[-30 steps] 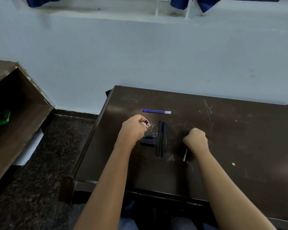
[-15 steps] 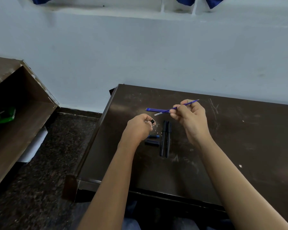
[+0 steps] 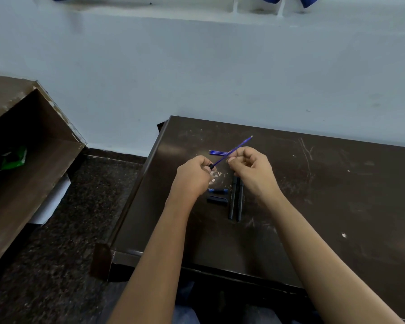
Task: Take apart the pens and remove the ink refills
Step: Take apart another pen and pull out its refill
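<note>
My right hand [image 3: 251,170] pinches a thin blue ink refill [image 3: 240,146] that slants up to the right. The refill's lower end meets a small black pen piece [image 3: 211,166] that my left hand [image 3: 193,175] grips. Both hands hover over the dark brown table [image 3: 313,195]. On the table lie several loose blue refills [image 3: 216,152] behind my hands, two long black pen barrels [image 3: 235,201] side by side, a short blue-black piece [image 3: 216,190] and a short black cap [image 3: 216,199].
The table's left edge drops to a speckled dark floor [image 3: 68,230]. A brown wooden cabinet [image 3: 28,160] stands on the left with a green packet [image 3: 13,157] inside. A pale wall [image 3: 197,78] runs behind the table.
My right hand lifted a blue refill from the table, swung it up and brought its end to the black piece in my left hand. The left hand stayed closed on that piece.
</note>
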A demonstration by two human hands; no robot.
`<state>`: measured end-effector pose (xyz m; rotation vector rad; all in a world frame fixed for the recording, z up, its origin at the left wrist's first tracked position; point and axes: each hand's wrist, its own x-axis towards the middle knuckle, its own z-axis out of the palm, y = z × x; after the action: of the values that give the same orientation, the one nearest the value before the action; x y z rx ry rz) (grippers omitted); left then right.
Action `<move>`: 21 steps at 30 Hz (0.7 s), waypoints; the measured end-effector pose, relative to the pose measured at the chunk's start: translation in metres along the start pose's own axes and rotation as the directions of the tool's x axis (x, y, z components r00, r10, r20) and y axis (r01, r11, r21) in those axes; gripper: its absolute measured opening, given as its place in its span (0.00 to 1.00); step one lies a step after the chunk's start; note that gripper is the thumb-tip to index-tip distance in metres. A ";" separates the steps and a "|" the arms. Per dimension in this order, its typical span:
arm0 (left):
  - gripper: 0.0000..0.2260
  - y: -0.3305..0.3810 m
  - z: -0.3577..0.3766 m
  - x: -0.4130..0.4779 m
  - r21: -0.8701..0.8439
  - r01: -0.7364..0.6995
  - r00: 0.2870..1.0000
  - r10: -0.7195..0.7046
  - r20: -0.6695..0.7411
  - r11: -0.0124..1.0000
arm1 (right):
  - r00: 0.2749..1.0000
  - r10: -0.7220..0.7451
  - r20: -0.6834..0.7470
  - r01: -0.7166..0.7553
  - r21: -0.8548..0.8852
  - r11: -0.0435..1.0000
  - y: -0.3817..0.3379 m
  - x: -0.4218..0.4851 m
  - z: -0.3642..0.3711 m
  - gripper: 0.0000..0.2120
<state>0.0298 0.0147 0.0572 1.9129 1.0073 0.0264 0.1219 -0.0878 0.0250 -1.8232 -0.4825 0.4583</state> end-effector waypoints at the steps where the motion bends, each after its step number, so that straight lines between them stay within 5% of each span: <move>1: 0.09 -0.002 0.001 -0.001 -0.014 -0.007 1.000 0.007 -0.016 1.000 | 1.000 0.003 0.013 -0.003 -0.007 1.000 0.001 0.000 0.004 0.05; 12: 0.10 -0.004 0.002 0.003 -0.110 -0.016 1.000 0.017 0.010 0.994 | 0.998 -0.059 0.037 0.060 -0.028 0.998 0.003 0.006 0.016 0.07; 15: 0.11 -0.003 0.002 0.003 -0.146 -0.007 1.000 0.009 0.016 0.989 | 0.994 -0.097 0.048 0.106 -0.258 0.960 0.013 0.008 0.017 0.07; 18: 0.10 -0.001 0.001 0.003 -0.184 -0.006 1.000 0.008 0.011 0.983 | 0.975 -0.086 0.205 0.196 -0.609 0.768 0.031 0.009 0.020 0.13; 21: 0.11 0.001 0.001 0.002 -0.195 -0.010 1.000 0.011 0.004 0.981 | 0.953 0.037 0.300 0.214 -0.756 0.619 0.045 0.005 0.025 0.18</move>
<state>0.0322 0.0152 0.0564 1.7385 0.9547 0.1221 0.1169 -0.0776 -0.0254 -2.5769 -1.1152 0.4837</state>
